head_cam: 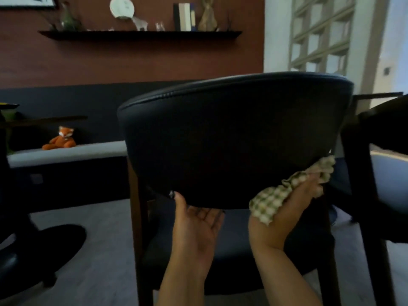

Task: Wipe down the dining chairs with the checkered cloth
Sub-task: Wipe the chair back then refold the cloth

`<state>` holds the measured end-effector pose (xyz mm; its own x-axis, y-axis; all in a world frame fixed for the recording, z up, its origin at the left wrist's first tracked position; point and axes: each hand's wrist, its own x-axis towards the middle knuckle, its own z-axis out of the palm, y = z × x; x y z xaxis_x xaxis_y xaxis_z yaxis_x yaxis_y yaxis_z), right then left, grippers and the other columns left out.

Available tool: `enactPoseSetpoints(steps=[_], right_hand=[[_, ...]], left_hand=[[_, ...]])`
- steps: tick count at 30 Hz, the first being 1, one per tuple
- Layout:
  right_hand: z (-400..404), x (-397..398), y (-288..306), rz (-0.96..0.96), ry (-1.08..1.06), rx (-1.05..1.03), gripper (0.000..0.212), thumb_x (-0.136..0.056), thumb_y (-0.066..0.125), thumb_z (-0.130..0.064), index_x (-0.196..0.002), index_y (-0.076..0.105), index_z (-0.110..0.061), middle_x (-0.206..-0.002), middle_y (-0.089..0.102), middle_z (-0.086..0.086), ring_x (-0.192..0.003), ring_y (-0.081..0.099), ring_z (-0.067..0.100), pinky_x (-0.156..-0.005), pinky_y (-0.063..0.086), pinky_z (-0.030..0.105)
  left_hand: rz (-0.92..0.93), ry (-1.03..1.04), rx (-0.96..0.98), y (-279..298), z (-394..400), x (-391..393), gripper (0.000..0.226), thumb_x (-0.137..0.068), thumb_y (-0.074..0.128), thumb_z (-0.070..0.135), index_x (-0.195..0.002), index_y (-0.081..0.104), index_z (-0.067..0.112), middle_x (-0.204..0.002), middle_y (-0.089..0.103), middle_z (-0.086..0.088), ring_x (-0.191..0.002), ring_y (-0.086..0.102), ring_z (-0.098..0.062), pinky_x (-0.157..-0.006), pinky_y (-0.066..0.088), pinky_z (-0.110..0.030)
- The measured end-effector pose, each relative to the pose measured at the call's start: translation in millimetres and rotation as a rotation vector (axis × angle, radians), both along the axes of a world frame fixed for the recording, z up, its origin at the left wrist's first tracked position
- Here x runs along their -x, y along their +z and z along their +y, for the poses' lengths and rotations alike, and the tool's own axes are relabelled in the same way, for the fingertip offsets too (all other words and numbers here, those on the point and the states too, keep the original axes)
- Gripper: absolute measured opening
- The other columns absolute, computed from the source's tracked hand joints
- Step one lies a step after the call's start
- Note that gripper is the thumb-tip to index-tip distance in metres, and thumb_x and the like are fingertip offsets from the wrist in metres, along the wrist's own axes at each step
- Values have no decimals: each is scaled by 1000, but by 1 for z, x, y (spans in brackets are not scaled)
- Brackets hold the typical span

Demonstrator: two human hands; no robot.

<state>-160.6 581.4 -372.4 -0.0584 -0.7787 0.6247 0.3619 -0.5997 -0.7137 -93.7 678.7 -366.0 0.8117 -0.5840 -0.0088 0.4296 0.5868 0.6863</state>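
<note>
Dark upholstery fills most of your view: the curved backrest [231,138] of the dining chair [141,217] in front of you, seen from behind, with its wooden legs and the seat below. Your right hand [284,217] holds the checkered cloth [287,193] bunched in the palm, fingers curled round it, and presses it against the lower right corner of the backrest, close to the rear post on that side. Your left hand [196,226] is palm up under the bottom edge of the backrest, thumb raised and touching that edge, the fingers fairly straight and reaching beneath it; it has hold of nothing you could call a grip and looks more like a steadying support. As for progress, the pictures give little to go on: the upholstery is too dark and the view too soft to tell a wiped patch from an unwiped one. Judging by where the cloth sits, you are working the rear face of this backrest near its lower edge, so the top rim, the inner face, the seat and the legs probably remain. A second chair [379,164] stands just to the right, partly in view, with no hand or cloth on it, so you likely have that one to do as well.
</note>
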Motion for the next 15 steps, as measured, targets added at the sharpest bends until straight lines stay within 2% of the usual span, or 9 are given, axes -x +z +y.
enactPoseSetpoints(steps=[1, 2, 3, 5, 6, 8, 9, 11, 15], right_hand=[[4, 0, -3, 15, -27, 77, 74, -90, 61, -17, -149, 18, -5, -151, 22, 21, -136, 25, 33, -119, 10, 27], [4, 1, -3, 20, -27, 180, 68, -96, 52, -22, -151, 13, -8, -156, 15, 16, -142, 18, 25, -114, 7, 11], [10, 4, 1, 25, 2, 260, 62, -102, 41, -24, -152, 6, -15, -161, 4, 7, -146, 9, 17, -112, 5, 7], [23, 7, 9, 160, -35, 546, 54, -106, 26, -27, -152, -2, -21, -160, -9, -5, -148, -1, 14, -119, 4, 23], [28, 6, 12, 251, -114, 759, 54, -105, 28, -24, -152, 2, -15, -160, -5, 0, -148, 2, 20, -120, 8, 32], [34, -2, 20, 423, -290, 1170, 51, -99, 43, -14, -144, 27, 3, -153, 23, 19, -142, 25, 33, -116, 25, 43], [34, -8, 28, 472, -323, 1294, 46, -96, 49, -12, -137, 41, 5, -146, 37, 22, -136, 37, 36, -111, 34, 45], [39, -19, 46, 541, -366, 1474, 40, -93, 55, -15, -127, 56, 5, -137, 51, 20, -123, 54, 33, -101, 45, 41], [44, -32, 64, 760, -469, 1788, 40, -96, 49, -27, -127, 60, -5, -131, 60, 12, -115, 60, 21, -98, 45, 31]], left_hand=[[25, -26, 59, -3, 0, -1, 77, -87, 40, 74, -130, 58, 13, -117, 72, -11, -103, 71, -23, -91, 47, -37], [32, -40, 89, -5, -1, -2, 76, -89, 39, 73, -129, 58, 11, -119, 70, -13, -106, 69, -26, -93, 46, -39], [54, -54, 140, -6, -1, 0, 77, -90, 38, 73, -129, 58, 10, -122, 69, -15, -111, 67, -28, -97, 45, -41], [88, -68, 203, -7, 2, 5, 81, -89, 37, 75, -129, 60, 9, -123, 68, -17, -114, 64, -34, -101, 44, -45], [111, -96, 232, -7, 5, 6, 84, -87, 36, 77, -127, 64, 8, -122, 68, -17, -112, 66, -36, -98, 48, -47], [133, -192, 304, -10, 12, 4, 90, -84, 32, 81, -113, 74, 7, -118, 69, -18, -105, 68, -38, -83, 57, -48], [129, -219, 321, -12, 16, 3, 91, -84, 31, 82, -110, 75, 7, -119, 69, -18, -104, 69, -37, -79, 57, -47], [141, -227, 367, -16, 21, 1, 91, -84, 31, 82, -120, 70, 7, -125, 66, -18, -110, 67, -37, -85, 52, -48], [117, -180, 365, -18, 23, 4, 87, -86, 32, 79, -115, 74, 9, -127, 66, -16, -113, 65, -35, -98, 45, -48]])
